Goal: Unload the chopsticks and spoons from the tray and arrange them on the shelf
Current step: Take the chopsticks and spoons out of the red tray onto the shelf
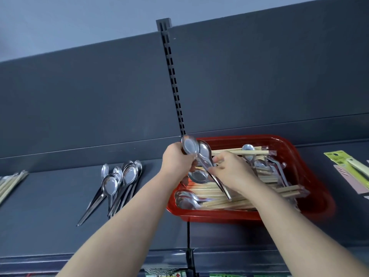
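"Grey everywhere, is it?"

"Nearly. A dark grey shelf runs the full width, backed by a dark grey panel with a slotted upright rising up its middle. Above the panel is a pale blue-grey wall."

"What lies on the shelf?"

"Left of centre is a spoon pile of shiny steel, with bowls toward the panel and handles toward the viewer. At the far left edge lies a chopstick bundle of pale wood. At the far right are flat packaged goods on green and pink card."

"And the container?"

"A red plastic tray sits on the shelf right of centre, close against the panel. It holds the tray chopsticks, pale wood, some in clear wrappers, with the tray spoons mixed among them."

"The hands?"

"Two bare forearms reach up and meet over the tray's left end. The left hand has its fingers curled round the held spoons, two of them, bowls standing above the fist. The right hand pinches one spoon's handle between thumb and fingers."
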The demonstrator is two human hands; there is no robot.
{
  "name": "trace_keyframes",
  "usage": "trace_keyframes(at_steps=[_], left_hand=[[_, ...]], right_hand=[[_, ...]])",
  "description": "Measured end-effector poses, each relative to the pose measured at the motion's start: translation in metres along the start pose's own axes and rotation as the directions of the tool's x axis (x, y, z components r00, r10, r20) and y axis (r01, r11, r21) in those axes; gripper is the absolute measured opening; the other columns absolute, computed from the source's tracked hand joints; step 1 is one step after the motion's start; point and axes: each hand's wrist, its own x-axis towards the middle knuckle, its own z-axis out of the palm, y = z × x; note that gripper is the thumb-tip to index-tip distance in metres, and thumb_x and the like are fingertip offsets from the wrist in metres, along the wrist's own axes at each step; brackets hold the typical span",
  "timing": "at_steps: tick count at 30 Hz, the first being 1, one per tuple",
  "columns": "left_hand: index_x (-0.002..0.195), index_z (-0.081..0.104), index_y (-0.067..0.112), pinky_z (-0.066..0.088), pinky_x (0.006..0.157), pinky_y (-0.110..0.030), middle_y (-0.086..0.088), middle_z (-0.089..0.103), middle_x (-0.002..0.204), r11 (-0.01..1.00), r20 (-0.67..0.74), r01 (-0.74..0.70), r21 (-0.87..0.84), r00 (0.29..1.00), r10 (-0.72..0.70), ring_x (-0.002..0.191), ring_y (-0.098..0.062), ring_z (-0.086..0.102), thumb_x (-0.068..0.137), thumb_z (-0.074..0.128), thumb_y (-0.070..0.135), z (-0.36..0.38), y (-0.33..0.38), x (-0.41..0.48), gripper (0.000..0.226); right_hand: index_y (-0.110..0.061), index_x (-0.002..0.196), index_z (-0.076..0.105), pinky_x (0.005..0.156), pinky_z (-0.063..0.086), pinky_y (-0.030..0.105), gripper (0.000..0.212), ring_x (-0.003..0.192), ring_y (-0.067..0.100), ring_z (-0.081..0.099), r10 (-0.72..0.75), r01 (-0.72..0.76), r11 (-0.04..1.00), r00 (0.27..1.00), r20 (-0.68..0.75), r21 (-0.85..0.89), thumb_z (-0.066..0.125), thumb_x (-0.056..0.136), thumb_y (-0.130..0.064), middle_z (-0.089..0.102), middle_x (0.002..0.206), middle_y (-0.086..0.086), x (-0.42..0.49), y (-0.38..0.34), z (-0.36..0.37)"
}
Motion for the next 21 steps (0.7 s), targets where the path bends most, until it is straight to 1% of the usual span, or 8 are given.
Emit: trace_keyframes(at_steps=[4,8,12,14,16,17,20,21], left_hand=[[0.083,0.062,0.016,0.058,0.073,-0.049,-0.009,0.070,0.083,0.997,-0.224,-0.020,-0.070,0.975,0.004,0.077,-0.033,0.069,0.072,0.048,0.031,-0.039,-0.014,0.018,0.023],[0.071,0.053,0.010,0.058,0.071,-0.046,-0.009,0.064,0.071,0.994,-0.296,0.111,-0.025,0.949,-0.113,0.068,-0.033,0.066,0.076,0.048,0.025,-0.101,-0.042,0.023,0.017],[0.061,0.052,0.008,0.051,0.058,-0.038,-0.014,0.060,0.062,0.944,-0.213,0.218,0.249,0.963,-0.166,0.057,-0.031,0.055,0.075,0.057,0.012,-0.143,-0.084,0.012,0.015],[0.082,0.061,0.004,0.051,0.063,-0.036,-0.015,0.066,0.077,0.920,-0.187,0.241,0.309,0.964,-0.190,0.069,-0.032,0.062,0.079,0.058,0.015,-0.159,-0.106,0.008,0.011],[0.109,0.062,0.003,0.043,0.066,-0.028,-0.012,0.066,0.095,0.890,-0.159,0.250,0.381,0.966,-0.203,0.080,-0.027,0.058,0.086,0.057,0.020,-0.168,-0.123,0.008,0.029],[0.111,0.060,0.002,0.039,0.068,-0.026,-0.013,0.065,0.096,0.878,-0.132,0.231,0.419,0.972,-0.193,0.081,-0.027,0.054,0.089,0.054,0.022,-0.172,-0.131,0.009,0.031],[0.079,0.053,0.004,0.038,0.065,-0.029,-0.020,0.066,0.093,0.856,-0.029,0.139,0.498,0.989,-0.143,0.081,-0.034,0.056,0.091,0.049,0.025,-0.175,-0.146,0.011,0.025],[0.078,0.050,0.005,0.038,0.064,-0.030,-0.021,0.066,0.092,0.849,0.000,0.103,0.518,0.993,-0.121,0.082,-0.035,0.057,0.091,0.049,0.026,-0.176,-0.150,0.012,0.025]], right_hand=[[-0.026,0.105,0.057,0.071,0.041,0.028,0.020,0.093,0.015,0.061,-0.065,0.066,0.998,0.997,-0.034,0.018,0.064,0.088,-0.033,0.063,0.088,-0.012,0.004,-0.026,0.009],[-0.022,0.109,0.055,0.078,0.044,0.031,0.022,0.096,0.020,0.060,-0.164,0.166,0.986,0.984,-0.075,0.021,0.062,0.088,-0.025,0.065,0.090,-0.007,0.004,-0.070,0.039],[-0.021,0.121,0.043,0.079,0.045,0.035,0.032,0.102,0.029,0.059,-0.249,0.249,0.965,0.968,0.018,-0.083,0.053,0.091,-0.021,0.067,0.104,0.003,-0.005,-0.112,0.090],[-0.021,0.122,0.040,0.076,0.044,0.035,0.032,0.102,0.032,0.059,-0.258,0.263,0.957,0.965,0.053,-0.126,0.050,0.092,-0.019,0.066,0.106,0.006,-0.008,-0.125,0.117],[-0.019,0.121,0.040,0.075,0.041,0.035,0.031,0.104,0.033,0.057,-0.222,0.230,0.959,0.973,0.070,-0.167,0.049,0.092,-0.017,0.064,0.110,0.009,-0.011,-0.132,0.140],[-0.017,0.121,0.040,0.077,0.041,0.035,0.030,0.106,0.034,0.057,-0.187,0.198,0.963,0.980,0.071,-0.185,0.050,0.093,-0.016,0.062,0.113,0.010,-0.013,-0.134,0.151],[-0.015,0.119,0.040,0.081,0.041,0.035,0.028,0.110,0.034,0.056,-0.074,0.084,0.969,0.996,0.051,-0.232,0.051,0.093,-0.013,0.058,0.119,0.010,-0.014,-0.132,0.179],[-0.014,0.119,0.040,0.081,0.041,0.034,0.029,0.111,0.033,0.056,-0.042,0.051,0.969,0.998,0.040,-0.242,0.051,0.092,-0.012,0.057,0.120,0.010,-0.014,-0.131,0.188]])
